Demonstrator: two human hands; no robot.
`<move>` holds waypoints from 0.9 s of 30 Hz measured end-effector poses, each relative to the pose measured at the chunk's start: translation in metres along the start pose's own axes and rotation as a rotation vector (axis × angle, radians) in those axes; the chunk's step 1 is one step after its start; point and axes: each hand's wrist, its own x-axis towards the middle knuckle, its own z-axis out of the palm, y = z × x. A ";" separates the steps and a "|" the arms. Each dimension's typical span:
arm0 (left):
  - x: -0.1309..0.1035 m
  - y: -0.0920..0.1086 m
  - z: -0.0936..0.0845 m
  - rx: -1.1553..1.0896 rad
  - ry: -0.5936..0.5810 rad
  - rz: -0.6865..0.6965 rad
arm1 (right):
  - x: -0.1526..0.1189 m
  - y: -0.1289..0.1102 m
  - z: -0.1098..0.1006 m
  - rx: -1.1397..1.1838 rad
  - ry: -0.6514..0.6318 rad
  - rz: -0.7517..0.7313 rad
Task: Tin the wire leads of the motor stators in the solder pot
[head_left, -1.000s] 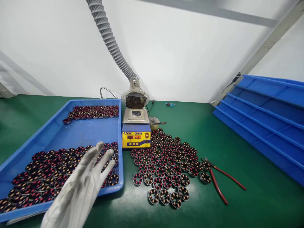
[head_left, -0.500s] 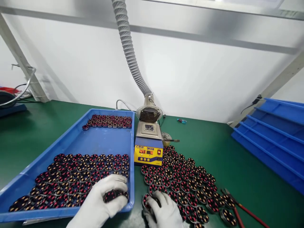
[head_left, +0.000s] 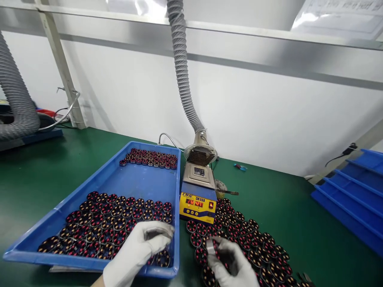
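Note:
My left hand [head_left: 142, 249], in a white glove, hovers over the near right corner of the blue tray [head_left: 177, 199]. Its thumb and curled fingers are a little apart, and nothing shows between them. Below it lie round parts [head_left: 163, 258] with red and tan wire ends, in rows. My right hand [head_left: 231, 261], gloved with darkened fingertips, pinches a round metal-rimmed part [head_left: 211, 247] tilted so its silver side shows. It is just above the loose group of similar round parts [head_left: 254, 239] on the green bench.
Behind the hands stands a yellow and blue solder pot [head_left: 197, 207] under a fume hood [head_left: 200, 153] with a grey hose [head_left: 182, 67]. A small tub [head_left: 220, 187] with a tool across it sits beside it. Blue trays [head_left: 353, 187] lean at the right.
The view has turned left. My left hand has risen off the parts in the tray's near corner. My right hand has lifted a round part from the bench group.

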 end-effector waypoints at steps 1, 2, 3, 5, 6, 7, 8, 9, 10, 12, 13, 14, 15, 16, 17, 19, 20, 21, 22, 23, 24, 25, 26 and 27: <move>0.003 0.013 0.001 0.008 -0.048 0.044 | 0.010 -0.018 0.002 0.144 0.007 0.034; 0.006 0.026 0.002 0.037 -0.092 0.098 | 0.021 -0.037 0.004 0.281 -0.024 0.028; 0.009 0.040 0.004 0.086 -0.120 0.166 | 0.032 -0.055 0.007 0.380 -0.075 0.013; 0.013 0.062 0.010 0.233 -0.110 0.347 | 0.049 -0.085 0.013 0.448 -0.193 -0.055; 0.014 0.070 0.014 0.311 -0.071 0.456 | 0.056 -0.096 0.017 0.461 -0.212 -0.098; 0.015 0.075 0.019 0.394 -0.028 0.561 | 0.060 -0.104 0.022 0.472 -0.205 -0.150; 0.017 0.077 0.025 0.468 0.019 0.663 | 0.062 -0.110 0.028 0.482 -0.179 -0.200; 0.019 0.076 0.030 0.530 0.075 0.758 | 0.062 -0.113 0.034 0.493 -0.142 -0.247; 0.021 0.074 0.036 0.580 0.135 0.841 | 0.061 -0.115 0.039 0.502 -0.109 -0.284; 0.028 0.066 0.043 0.640 0.242 0.974 | 0.058 -0.116 0.048 0.512 -0.071 -0.318; 0.032 0.062 0.045 0.658 0.261 1.016 | 0.056 -0.117 0.050 0.514 -0.062 -0.319; 0.035 0.059 0.046 0.665 0.257 1.038 | 0.055 -0.117 0.050 0.513 -0.064 -0.314; 0.037 0.058 0.045 0.661 0.226 1.033 | 0.055 -0.117 0.048 0.510 -0.081 -0.312; 0.039 0.058 0.044 0.638 0.184 1.006 | 0.056 -0.116 0.045 0.502 -0.126 -0.323; 0.041 0.059 0.042 0.592 0.148 0.971 | 0.058 -0.116 0.041 0.491 -0.188 -0.347; 0.042 0.064 0.039 0.472 0.097 0.897 | 0.063 -0.113 0.032 0.463 -0.302 -0.407; 0.043 0.067 0.038 0.422 0.081 0.875 | 0.066 -0.111 0.029 0.447 -0.334 -0.428; 0.044 0.069 0.037 0.394 0.058 0.867 | 0.069 -0.108 0.026 0.433 -0.339 -0.437; 0.044 0.071 0.037 0.390 0.030 0.879 | 0.072 -0.106 0.024 0.424 -0.319 -0.437; 0.045 0.072 0.037 0.407 0.002 0.904 | 0.075 -0.103 0.023 0.425 -0.293 -0.431; 0.046 0.072 0.038 0.438 -0.021 0.941 | 0.078 -0.101 0.022 0.439 -0.295 -0.427; 0.046 0.072 0.038 0.466 -0.034 0.994 | 0.082 -0.099 0.021 0.479 -0.324 -0.417; 0.046 0.070 0.039 0.486 -0.034 1.046 | 0.085 -0.098 0.019 0.544 -0.355 -0.388; 0.046 0.068 0.039 0.489 -0.017 1.073 | 0.088 -0.098 0.016 0.627 -0.373 -0.347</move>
